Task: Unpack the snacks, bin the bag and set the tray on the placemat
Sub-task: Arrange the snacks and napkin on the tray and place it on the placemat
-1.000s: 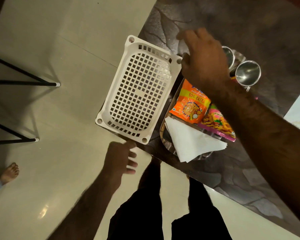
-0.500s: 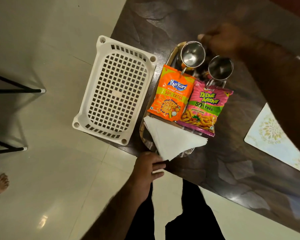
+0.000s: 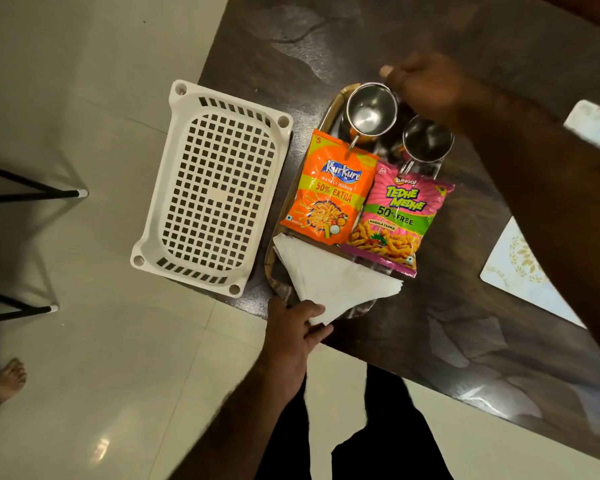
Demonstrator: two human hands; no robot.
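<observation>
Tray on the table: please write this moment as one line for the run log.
left hand: on near rim of tray | right hand: at far end | load: two snack packets, two steel cups, napkin | placemat: bare, apart from tray

**Tray at frame centre, basket to its left**

The bench point(image 3: 430, 341) fills the right and upper part of the frame; the floor point(image 3: 84, 341) takes the left and bottom. The basket point(image 3: 215, 188) sits at the bench's left edge, overhanging the floor. Just right of it lies the tray point(image 3: 274, 271). On the tray, two cups point(image 3: 371, 109) point(image 3: 426, 138) stand at the upper end, two snack packs point(image 3: 329, 194) point(image 3: 399, 220) side by side below them, and a napkin point(image 3: 333, 282) at the lower end, partly under the packs. A placemat point(image 3: 520, 271) lies at the right of the frame, well apart from the tray.
</observation>
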